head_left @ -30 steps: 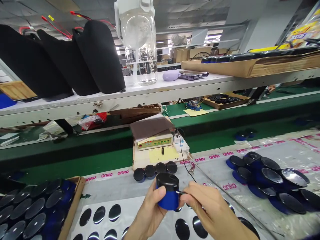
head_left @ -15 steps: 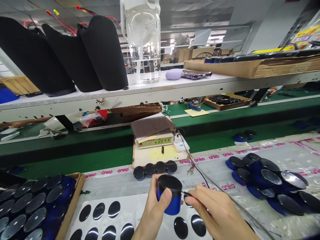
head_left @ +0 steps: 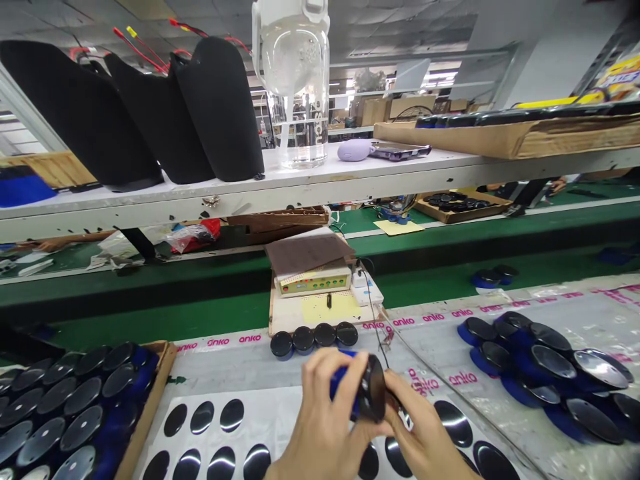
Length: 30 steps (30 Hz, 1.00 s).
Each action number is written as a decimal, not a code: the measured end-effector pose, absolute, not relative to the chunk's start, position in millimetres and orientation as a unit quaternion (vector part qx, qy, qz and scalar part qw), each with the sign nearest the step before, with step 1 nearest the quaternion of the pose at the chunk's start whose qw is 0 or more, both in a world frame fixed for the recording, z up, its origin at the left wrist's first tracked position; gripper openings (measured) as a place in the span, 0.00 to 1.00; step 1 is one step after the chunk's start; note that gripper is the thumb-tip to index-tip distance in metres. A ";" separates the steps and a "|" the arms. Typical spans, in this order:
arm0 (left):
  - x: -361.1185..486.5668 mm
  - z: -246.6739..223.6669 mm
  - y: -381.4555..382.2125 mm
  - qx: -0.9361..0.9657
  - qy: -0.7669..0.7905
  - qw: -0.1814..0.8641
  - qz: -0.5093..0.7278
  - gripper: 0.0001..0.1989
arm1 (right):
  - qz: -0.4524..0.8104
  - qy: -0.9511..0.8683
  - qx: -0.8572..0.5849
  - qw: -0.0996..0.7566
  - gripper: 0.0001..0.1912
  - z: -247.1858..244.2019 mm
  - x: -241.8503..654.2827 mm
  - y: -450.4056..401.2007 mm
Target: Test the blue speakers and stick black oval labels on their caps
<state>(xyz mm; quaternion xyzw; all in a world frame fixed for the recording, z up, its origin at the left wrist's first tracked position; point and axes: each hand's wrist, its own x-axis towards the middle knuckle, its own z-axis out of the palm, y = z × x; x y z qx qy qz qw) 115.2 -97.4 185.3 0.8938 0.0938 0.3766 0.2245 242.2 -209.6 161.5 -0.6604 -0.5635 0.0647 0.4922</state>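
Tipped sideways since earlier: pot [head_left: 375, 390], black top on | my left grip [head_left: 325, 410] clamped on it | right grip [head_left: 420, 423] on dark piece [head_left: 399, 404] | four pots [head_left: 304, 340] lined up far; discs [head_left: 202, 418] remain near; completion unclear

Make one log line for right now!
left hand: holds blue-black part, tilted | right hand: beside it, holding small dark thing, mostly hidden | beyond: row of four similar parts

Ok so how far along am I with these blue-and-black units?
The boxed units, packed in rows, look finished, though I can't confirm. One unit is tilted in your left hand, right hand at its side. The four lined up and the loose pile possibly remain.
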 end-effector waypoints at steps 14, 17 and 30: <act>108.5 173.6 -86.1 0.925 0.021 0.232 0.302 0.11 | 0.073 -0.596 -0.656 0.457 0.08 143.5 242.7 -220.8; 106.8 153.9 -82.7 0.913 0.066 0.373 0.150 0.35 | 0.143 -0.606 -0.676 0.394 0.11 128.0 238.5 -227.6; 85.9 -8.4 -1.6 0.887 0.323 0.220 0.245 0.21 | -0.051 -0.084 -0.957 0.274 0.13 57.5 367.0 -248.7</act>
